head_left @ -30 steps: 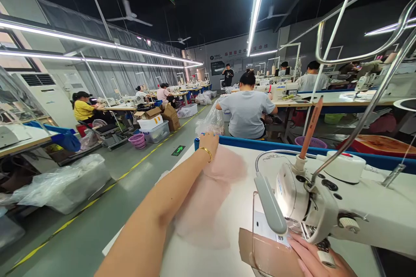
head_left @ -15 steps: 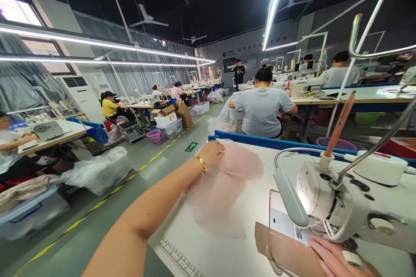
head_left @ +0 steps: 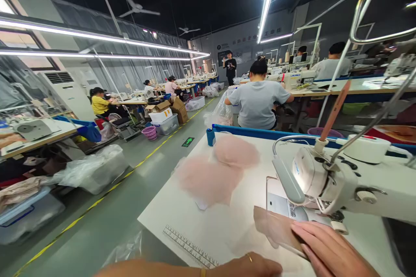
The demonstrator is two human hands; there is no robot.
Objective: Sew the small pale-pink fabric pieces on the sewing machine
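My right hand [head_left: 331, 244] lies with outstretched fingers on a thin brown piece [head_left: 273, 220], whose material I cannot make out. That piece lies by the needle plate of a white sewing machine [head_left: 312, 175]. At the front edge of the white tabletop, my left hand [head_left: 251, 265] has its fingers closed on thin, sheer fabric [head_left: 242, 240], blurred by motion. A gold ring and part of a bracelet show on it. Two sheer pink fabric heaps, a nearer one [head_left: 208, 179] and a farther one [head_left: 237, 151], rest left of the machine.
A printed ruler [head_left: 190, 246] runs along the table's front left. A blue thread spool [head_left: 211, 137] stands at the far corner. A pencil [head_left: 336, 110] sticks up from the machine. Ahead, a person in a grey shirt [head_left: 258, 103] sits. Plastic-covered bins [head_left: 94, 168] line the aisle.
My left hand has come back from the far pink fabric to the table's front edge, near my right hand. The nearer pink fabric has shifted shape. The view has tilted slightly.
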